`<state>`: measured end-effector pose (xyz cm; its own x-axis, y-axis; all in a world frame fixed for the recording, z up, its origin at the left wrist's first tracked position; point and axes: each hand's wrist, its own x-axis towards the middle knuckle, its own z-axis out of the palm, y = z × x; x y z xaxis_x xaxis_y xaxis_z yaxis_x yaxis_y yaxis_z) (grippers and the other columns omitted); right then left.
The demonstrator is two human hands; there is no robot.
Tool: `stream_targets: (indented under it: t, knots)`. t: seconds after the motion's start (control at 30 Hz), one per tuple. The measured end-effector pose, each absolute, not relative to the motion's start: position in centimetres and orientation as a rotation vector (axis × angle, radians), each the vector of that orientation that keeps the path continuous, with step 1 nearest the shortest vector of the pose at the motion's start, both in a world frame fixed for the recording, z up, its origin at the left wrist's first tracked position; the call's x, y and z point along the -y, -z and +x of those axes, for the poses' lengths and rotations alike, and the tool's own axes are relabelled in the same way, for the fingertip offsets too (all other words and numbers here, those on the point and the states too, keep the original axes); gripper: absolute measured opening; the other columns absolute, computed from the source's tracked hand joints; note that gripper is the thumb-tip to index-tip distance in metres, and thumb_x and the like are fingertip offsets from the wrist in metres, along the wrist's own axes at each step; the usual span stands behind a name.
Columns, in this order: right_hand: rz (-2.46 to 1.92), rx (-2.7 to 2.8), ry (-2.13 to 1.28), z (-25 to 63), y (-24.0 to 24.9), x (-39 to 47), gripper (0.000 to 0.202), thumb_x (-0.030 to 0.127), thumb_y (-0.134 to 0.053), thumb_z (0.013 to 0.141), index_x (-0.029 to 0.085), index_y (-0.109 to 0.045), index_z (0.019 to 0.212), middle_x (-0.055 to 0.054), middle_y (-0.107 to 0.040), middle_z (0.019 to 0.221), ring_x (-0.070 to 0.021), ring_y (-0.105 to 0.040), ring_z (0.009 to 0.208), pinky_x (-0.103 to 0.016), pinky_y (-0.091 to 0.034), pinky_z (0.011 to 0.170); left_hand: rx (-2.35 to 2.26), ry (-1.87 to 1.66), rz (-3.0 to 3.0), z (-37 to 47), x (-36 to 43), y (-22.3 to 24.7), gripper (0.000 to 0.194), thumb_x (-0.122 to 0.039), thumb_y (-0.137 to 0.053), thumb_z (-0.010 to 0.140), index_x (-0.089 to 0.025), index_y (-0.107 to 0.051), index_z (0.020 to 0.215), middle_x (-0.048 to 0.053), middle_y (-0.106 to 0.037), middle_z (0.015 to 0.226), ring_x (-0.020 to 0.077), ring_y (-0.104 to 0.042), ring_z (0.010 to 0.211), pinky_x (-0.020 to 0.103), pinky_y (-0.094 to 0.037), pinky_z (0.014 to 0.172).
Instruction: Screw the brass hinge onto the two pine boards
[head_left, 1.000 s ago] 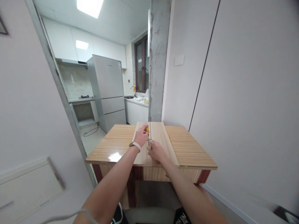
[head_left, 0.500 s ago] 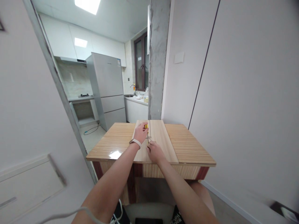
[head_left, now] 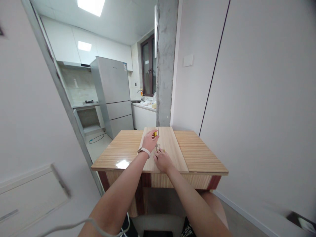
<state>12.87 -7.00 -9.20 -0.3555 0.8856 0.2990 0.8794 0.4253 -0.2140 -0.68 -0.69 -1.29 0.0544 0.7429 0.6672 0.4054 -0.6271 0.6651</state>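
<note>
My left hand, with a pale watch band at the wrist, is closed round the yellow-and-black handle of what looks like a screwdriver. Its thin shaft points back towards me, down to the fingertips of my right hand. Those fingertips are pinched together low over the pale wooden board; a small brassy piece shows beside them, too small to name. A dark line runs lengthwise along the board, and small dark marks or metal bits lie on it between my hands.
The board lies across a striped wooden table. Beyond stand a grey fridge, a sink counter and a bare concrete pillar. A white wall rises on the right. A pale cable crosses near my left arm.
My left hand has turned slightly round the handle, so less of the yellow shows. The right fingers have shifted a little by the shaft's end. The view has moved slightly.
</note>
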Motion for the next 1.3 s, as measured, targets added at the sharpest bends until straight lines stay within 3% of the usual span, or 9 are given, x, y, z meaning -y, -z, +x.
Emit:
stream_targets:
  t: [0.17, 0.47, 0.8, 1.1, 1.3]
  knots:
    - [-1.493, 2.314, -0.004, 13.0, 9.5, 6.9, 0.047, 0.036, -0.037, 0.108, 0.016, -0.063, 0.143, -0.015, -0.055, 0.156, -0.0281, -0.037, 0.151, -0.044, -0.025, 0.122, -1.248, -1.639, 2.029, -0.6, 0.5, 1.1, 0.031, -0.017, -0.069, 0.093, -0.025, -0.072, 0.122, 0.007, -0.070, 0.114, 0.0165, -0.070, 0.084, 0.032, -0.061, 0.084]
    - [-1.486, 2.315, -0.005, 13.1, 9.8, 6.8, 0.048, 0.038, -0.036, 0.109, 0.016, -0.064, 0.141, -0.015, -0.054, 0.157, -0.0287, -0.036, 0.152, -0.045, -0.024, 0.123, -1.194, -1.573, 2.118, -0.4, 0.1, 1.2, 0.048, -0.010, -0.054, 0.098, -0.024, -0.063, 0.143, 0.011, -0.070, 0.131, 0.0219, -0.070, 0.111, 0.039, -0.056, 0.102]
    - [-1.480, 2.319, -0.003, 13.1, 9.4, 7.1, 0.049, 0.038, -0.036, 0.109, 0.014, -0.063, 0.142, -0.016, -0.054, 0.156, -0.0287, -0.036, 0.152, -0.044, -0.025, 0.122, -1.315, -1.622, 2.031, 0.0, 0.4, 0.8, 0.035, -0.018, -0.068, 0.094, -0.023, -0.074, 0.127, 0.009, -0.067, 0.111, 0.0157, -0.067, 0.078, 0.032, -0.058, 0.084]
    - [-1.464, 2.330, 0.027, 13.2, 9.8, 6.9, 0.050, 0.037, -0.036, 0.108, 0.013, -0.062, 0.143, -0.017, -0.056, 0.154, -0.0290, -0.036, 0.151, -0.046, -0.026, 0.121, -1.240, -1.630, 2.111, 0.1, -0.1, 1.2, 0.047, -0.006, -0.059, 0.094, -0.025, -0.064, 0.137, 0.009, -0.070, 0.124, 0.0196, -0.069, 0.104, 0.037, -0.056, 0.099]
    - [-1.467, 2.317, 0.050, 13.2, 9.9, 6.8, 0.048, 0.037, -0.038, 0.107, 0.015, -0.063, 0.141, -0.016, -0.057, 0.153, -0.0287, -0.037, 0.150, -0.046, -0.026, 0.121, -1.255, -1.679, 2.067, 0.4, 0.5, 0.8, 0.029, -0.020, -0.073, 0.092, -0.023, -0.071, 0.120, 0.008, -0.068, 0.113, 0.0170, -0.069, 0.086, 0.033, -0.060, 0.084]
